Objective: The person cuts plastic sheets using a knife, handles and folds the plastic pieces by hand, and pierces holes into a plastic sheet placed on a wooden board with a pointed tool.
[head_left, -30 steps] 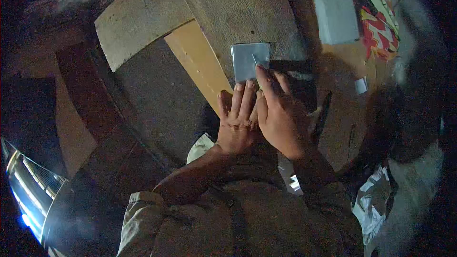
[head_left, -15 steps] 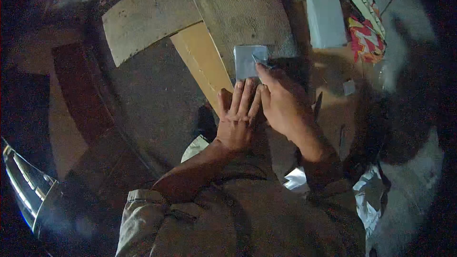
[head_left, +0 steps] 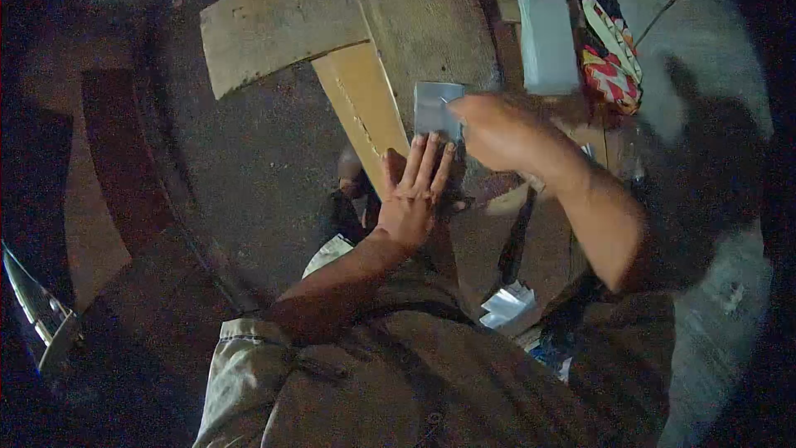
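Note:
A small grey, shiny rectangular sheet or stack of sheets [head_left: 429, 104] lies on the worn brown board [head_left: 414, 17]. My left hand [head_left: 410, 199] is open, its stretched fingertips resting on the lower edge of the grey sheet. At the sheet's upper right side is my right hand [head_left: 506, 133], closed and a little blurred. A thin bright sliver shows by its fingertips, but what they pinch is hidden. Just left of the grey sheet, a tan cardboard strip [head_left: 356, 99] runs down towards my left hand.
A greyish cardboard piece [head_left: 282, 21] lies at upper left. A pale plastic-looking stack [head_left: 546, 33] and a colourful cloth [head_left: 612, 75] are at upper right. Crumpled silvery material [head_left: 507, 305] lies near my lap, below a dark elongated object [head_left: 516, 241].
My right hand has turned and its elbow has swung outward to the right; the fingers are now closed at the sheet's right side. My left hand stays on the sheet. The view has shifted slightly.

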Available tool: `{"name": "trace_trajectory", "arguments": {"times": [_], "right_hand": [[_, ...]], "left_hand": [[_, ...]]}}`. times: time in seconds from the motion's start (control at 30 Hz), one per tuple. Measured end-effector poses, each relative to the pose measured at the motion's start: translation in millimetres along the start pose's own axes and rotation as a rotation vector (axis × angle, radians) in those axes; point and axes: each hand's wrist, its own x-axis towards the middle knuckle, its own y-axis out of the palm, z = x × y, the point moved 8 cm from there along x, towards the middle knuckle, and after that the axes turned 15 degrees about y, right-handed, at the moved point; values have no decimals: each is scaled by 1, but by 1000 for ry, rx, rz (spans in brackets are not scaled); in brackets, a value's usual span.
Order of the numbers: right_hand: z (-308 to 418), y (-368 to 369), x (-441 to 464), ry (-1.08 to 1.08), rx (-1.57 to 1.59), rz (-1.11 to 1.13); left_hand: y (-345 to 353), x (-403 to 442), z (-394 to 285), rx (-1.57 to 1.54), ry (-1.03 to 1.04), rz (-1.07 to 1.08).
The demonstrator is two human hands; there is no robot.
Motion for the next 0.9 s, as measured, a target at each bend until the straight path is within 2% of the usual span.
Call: {"name": "trace_trajectory", "arguments": {"times": [0.1,0.17,0.23,0.3,0.37,0.43,0.47,0.57,0.7,0.73,0.8,0.9], "right_hand": [[2,-6,12,-43,-65,38],[-5,-12,8,265,87,365],[-16,-6,15,235,92,367],[-7,-4,25,-38,-172,87],[-5,-7,24,-167,-326,-2],[-10,-18,14,184,89,326],[-14,-14,16,182,86,325],[-10,-10,26,-70,-46,216],[-14,-10,31,17,81,260],[-1,-14,27,-128,-26,202],[-1,-19,18,88,-67,186],[-2,-23,12,6,-89,177]], "left_hand": [[-6,-1,-1,-85,5,-11],[-6,1,-2,-130,1,-54],[-4,3,-3,-134,14,-79],[-5,7,-3,-139,22,-101],[-3,9,-3,-151,18,-72],[0,9,-4,-127,15,-58],[1,9,-3,-103,11,-41],[1,9,-4,-58,28,-34],[-9,10,-6,-99,23,-69],[-10,9,-6,-94,17,-70],[-11,9,-6,-82,21,-70],[-14,10,-9,-44,6,-67]]}}
